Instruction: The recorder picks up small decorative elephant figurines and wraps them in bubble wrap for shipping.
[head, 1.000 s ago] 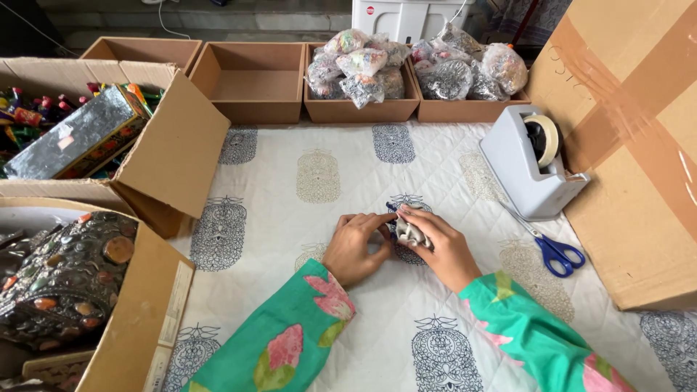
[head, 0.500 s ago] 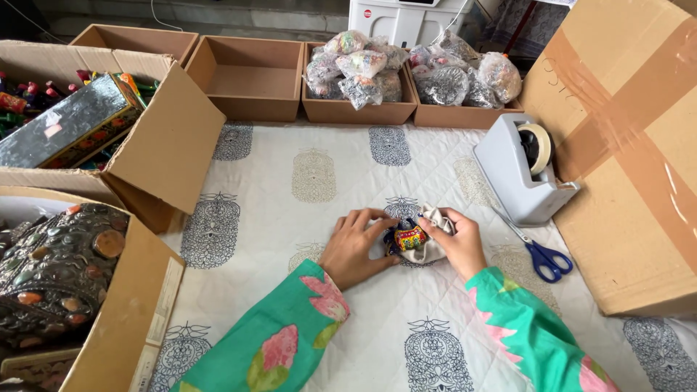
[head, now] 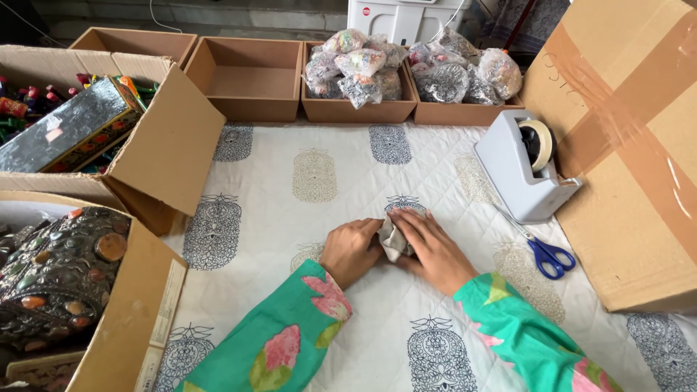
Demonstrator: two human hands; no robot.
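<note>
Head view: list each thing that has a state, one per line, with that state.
Small parcel: wrapped in pale paper, pressed between both hands.
Left hand: closed against the parcel.
Right hand: flat over the parcel.
Scissors: shut, lying flat.
Tape dispenser: upright, roll loaded.
Middle tray: empty.
Neighbouring tray: full of wrapped bundles.

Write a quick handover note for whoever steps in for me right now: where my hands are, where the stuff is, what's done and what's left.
Left hand and right hand: both pressed around a small grey paper-wrapped bundle on the white quilted printed cloth.
Grey tape dispenser and blue-handled scissors lie to the right, untouched.
Done: bundle mostly folded shut; two brown trays at the back hold plastic-wrapped bundles.
Left: no tape seen on the bundle yet; the neighbouring brown tray is empty.
</note>
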